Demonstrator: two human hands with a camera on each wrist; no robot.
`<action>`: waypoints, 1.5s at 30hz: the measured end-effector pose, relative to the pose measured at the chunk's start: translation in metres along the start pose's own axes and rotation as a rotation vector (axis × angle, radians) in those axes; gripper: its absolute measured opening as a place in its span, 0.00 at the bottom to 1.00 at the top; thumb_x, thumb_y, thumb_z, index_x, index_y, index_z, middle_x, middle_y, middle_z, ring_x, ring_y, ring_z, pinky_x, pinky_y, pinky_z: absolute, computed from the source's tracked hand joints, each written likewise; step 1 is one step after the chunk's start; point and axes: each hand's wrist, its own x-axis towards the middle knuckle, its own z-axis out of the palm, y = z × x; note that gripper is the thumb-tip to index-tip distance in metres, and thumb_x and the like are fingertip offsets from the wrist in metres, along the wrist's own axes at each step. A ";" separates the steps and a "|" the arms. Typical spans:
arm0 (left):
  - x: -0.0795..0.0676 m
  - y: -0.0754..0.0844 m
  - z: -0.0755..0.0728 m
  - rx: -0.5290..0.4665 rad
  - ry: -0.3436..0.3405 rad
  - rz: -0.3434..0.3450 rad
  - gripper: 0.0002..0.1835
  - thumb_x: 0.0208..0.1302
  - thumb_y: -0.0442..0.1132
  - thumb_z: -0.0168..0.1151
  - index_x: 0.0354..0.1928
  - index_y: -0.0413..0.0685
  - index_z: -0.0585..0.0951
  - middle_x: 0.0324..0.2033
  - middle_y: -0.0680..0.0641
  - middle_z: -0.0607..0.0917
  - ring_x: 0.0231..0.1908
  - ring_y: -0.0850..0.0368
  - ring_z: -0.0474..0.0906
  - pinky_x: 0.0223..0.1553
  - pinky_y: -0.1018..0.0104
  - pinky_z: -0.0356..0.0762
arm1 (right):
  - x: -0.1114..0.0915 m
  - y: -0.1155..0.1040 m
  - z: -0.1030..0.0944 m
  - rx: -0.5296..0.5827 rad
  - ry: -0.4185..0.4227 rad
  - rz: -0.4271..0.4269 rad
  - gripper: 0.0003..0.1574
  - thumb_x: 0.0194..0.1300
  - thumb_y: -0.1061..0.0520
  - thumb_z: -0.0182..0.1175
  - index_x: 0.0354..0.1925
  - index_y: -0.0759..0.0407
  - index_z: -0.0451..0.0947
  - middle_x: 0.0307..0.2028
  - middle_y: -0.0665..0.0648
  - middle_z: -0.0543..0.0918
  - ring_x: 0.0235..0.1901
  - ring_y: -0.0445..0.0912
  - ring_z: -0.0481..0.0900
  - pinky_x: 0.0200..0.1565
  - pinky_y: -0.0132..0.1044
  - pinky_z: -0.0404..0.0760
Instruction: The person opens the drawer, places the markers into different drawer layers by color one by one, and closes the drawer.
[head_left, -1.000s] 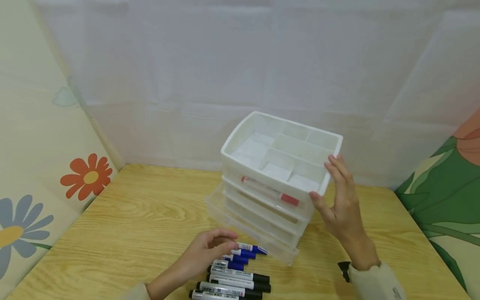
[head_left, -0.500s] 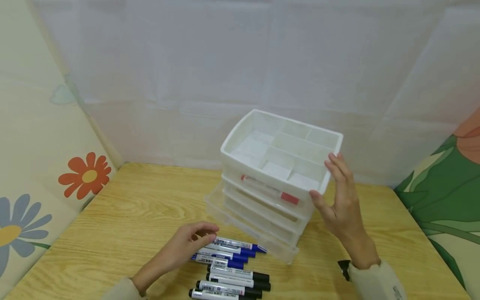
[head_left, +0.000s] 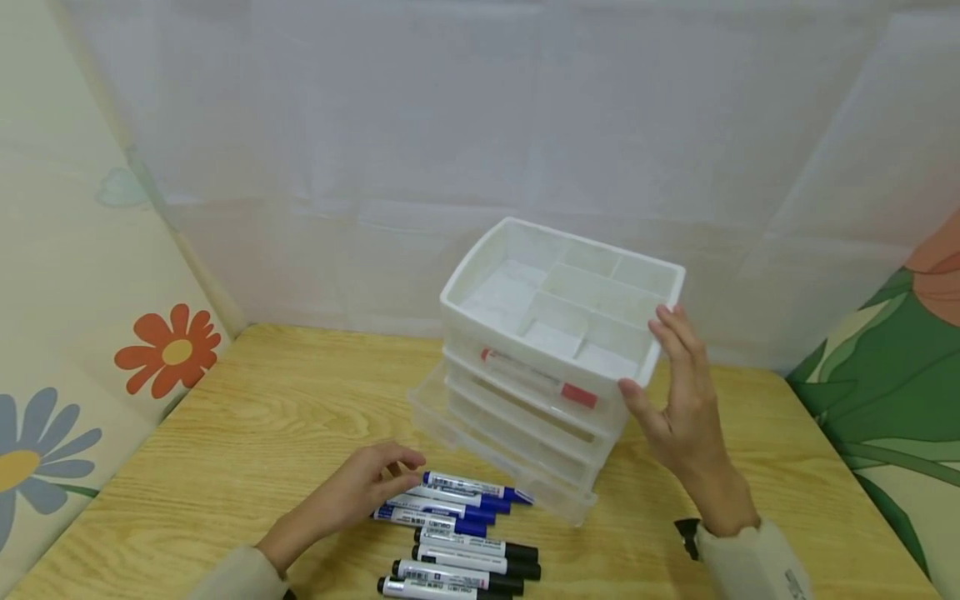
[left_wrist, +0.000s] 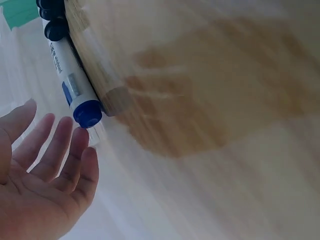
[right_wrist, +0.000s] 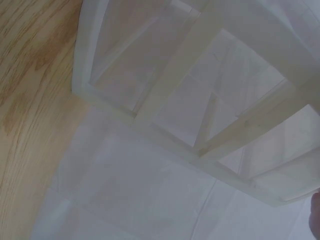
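In the head view a white plastic drawer organizer [head_left: 517, 343] stands on the table, its clear bottom drawer [head_left: 570, 500] pulled out. My right hand [head_left: 686, 412] holds its right front corner, thumb on the front and fingertips at the side rim. A red marker [head_left: 536, 377] shows through the top drawer's front. Several blue markers [head_left: 465, 486] lie side by side before the organizer. My left hand [head_left: 363, 487] hovers at their left ends with fingers loosely bent and nothing held. In the left wrist view its fingertips are right by a marker's blue end [left_wrist: 87, 114].
Several black-capped markers [head_left: 468, 565] lie in a row nearer me than the blue ones. A white sheet [head_left: 337, 167] hangs behind the wooden table [head_left: 262, 417]. Flower-printed panels [head_left: 67, 250] border the left and right sides.
My left hand has drawn back to the left from over the blue markers, uncovering their left ends. My right hand stays on the organizer's corner.
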 end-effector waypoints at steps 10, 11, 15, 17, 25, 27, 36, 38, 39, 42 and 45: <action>0.010 -0.004 0.006 0.027 -0.053 0.074 0.15 0.63 0.45 0.57 0.48 0.47 0.79 0.41 0.53 0.82 0.36 0.66 0.77 0.37 0.73 0.77 | 0.002 -0.006 0.000 -0.011 0.009 0.000 0.47 0.65 0.35 0.46 0.55 0.79 0.62 0.58 0.74 0.65 0.64 0.65 0.57 0.70 0.39 0.52; 0.011 -0.004 0.006 0.030 -0.061 0.070 0.14 0.63 0.45 0.57 0.48 0.48 0.79 0.41 0.53 0.82 0.36 0.66 0.77 0.38 0.74 0.77 | 0.002 -0.006 0.000 -0.012 0.010 -0.001 0.47 0.65 0.35 0.46 0.55 0.79 0.62 0.58 0.74 0.65 0.64 0.65 0.57 0.70 0.39 0.53; 0.016 -0.005 0.008 0.037 -0.085 0.065 0.13 0.62 0.44 0.57 0.48 0.50 0.79 0.41 0.55 0.82 0.37 0.68 0.76 0.39 0.74 0.77 | 0.002 -0.006 0.000 -0.018 0.009 0.002 0.47 0.65 0.34 0.46 0.55 0.79 0.62 0.58 0.74 0.66 0.64 0.65 0.57 0.70 0.39 0.53; 0.018 -0.005 0.008 0.034 -0.098 0.060 0.13 0.62 0.44 0.57 0.47 0.50 0.79 0.40 0.56 0.82 0.37 0.68 0.77 0.39 0.74 0.77 | 0.001 -0.005 0.000 -0.017 0.006 0.003 0.47 0.65 0.34 0.46 0.55 0.79 0.62 0.58 0.74 0.65 0.64 0.65 0.57 0.70 0.39 0.53; 0.021 -0.005 0.008 0.052 -0.132 0.067 0.11 0.62 0.44 0.58 0.44 0.51 0.81 0.35 0.59 0.80 0.34 0.68 0.73 0.36 0.74 0.75 | 0.000 -0.004 0.000 -0.012 0.004 0.004 0.48 0.65 0.34 0.46 0.56 0.79 0.62 0.58 0.74 0.65 0.64 0.65 0.57 0.70 0.39 0.52; 0.021 -0.006 0.008 0.054 -0.134 0.065 0.10 0.62 0.44 0.58 0.43 0.52 0.81 0.34 0.59 0.79 0.34 0.68 0.73 0.35 0.74 0.74 | 0.001 -0.004 0.000 -0.014 0.007 0.002 0.48 0.65 0.34 0.46 0.55 0.79 0.62 0.58 0.74 0.65 0.64 0.65 0.57 0.70 0.39 0.53; 0.021 -0.005 0.009 0.012 -0.129 0.059 0.08 0.61 0.42 0.59 0.41 0.53 0.79 0.34 0.58 0.81 0.34 0.68 0.74 0.35 0.74 0.76 | 0.000 -0.004 0.000 -0.018 0.009 0.001 0.48 0.64 0.34 0.46 0.55 0.79 0.62 0.58 0.74 0.66 0.64 0.65 0.58 0.70 0.39 0.53; 0.021 -0.003 0.009 0.031 -0.128 0.077 0.08 0.61 0.41 0.59 0.42 0.51 0.80 0.34 0.57 0.81 0.34 0.68 0.74 0.35 0.74 0.75 | 0.000 -0.003 0.000 -0.020 0.006 0.002 0.48 0.64 0.34 0.46 0.55 0.78 0.62 0.58 0.73 0.66 0.64 0.64 0.57 0.70 0.39 0.53; 0.021 -0.003 0.009 0.042 -0.126 0.084 0.09 0.61 0.41 0.59 0.43 0.51 0.80 0.35 0.57 0.81 0.34 0.69 0.74 0.35 0.74 0.75 | 0.000 -0.003 0.000 -0.020 0.004 0.003 0.47 0.64 0.34 0.46 0.55 0.78 0.62 0.59 0.73 0.66 0.64 0.64 0.57 0.70 0.39 0.53; 0.020 -0.001 0.009 0.074 -0.112 0.092 0.10 0.61 0.41 0.58 0.44 0.50 0.81 0.35 0.58 0.81 0.33 0.70 0.73 0.35 0.74 0.74 | -0.001 -0.002 0.000 -0.024 -0.001 0.006 0.47 0.64 0.34 0.46 0.56 0.78 0.62 0.59 0.73 0.65 0.64 0.64 0.57 0.70 0.38 0.53; 0.019 0.001 0.008 0.097 -0.084 0.086 0.10 0.61 0.41 0.58 0.44 0.50 0.81 0.34 0.59 0.81 0.31 0.71 0.72 0.32 0.75 0.73 | -0.001 -0.001 0.000 -0.025 -0.004 0.007 0.47 0.64 0.34 0.46 0.56 0.77 0.62 0.59 0.72 0.65 0.64 0.64 0.57 0.70 0.38 0.53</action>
